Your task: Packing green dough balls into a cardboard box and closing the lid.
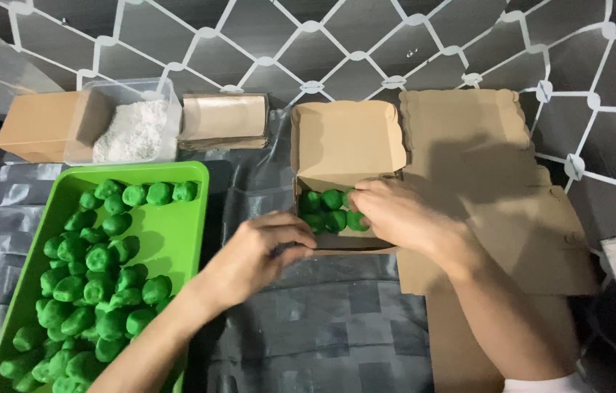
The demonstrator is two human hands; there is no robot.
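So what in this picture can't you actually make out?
Head view only:
- How many green balls lie in the open cardboard box: the right hand covers part of it.
- Whether the left hand holds anything: its curled fingers hide the palm.
- The green tray: its near end is cut off by the bottom edge.
- The white stuff in the clear tub: too small to tell.

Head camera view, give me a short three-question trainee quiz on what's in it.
1. True or false: the green tray is empty.
2. Which hand reaches into the open cardboard box? A left B right
3. What white stuff fills the clear tub?

Key: 1 false, it holds many green balls. 2 B, the right hand touches the green balls in the box; the left hand holds its front edge. 3 White flakes.
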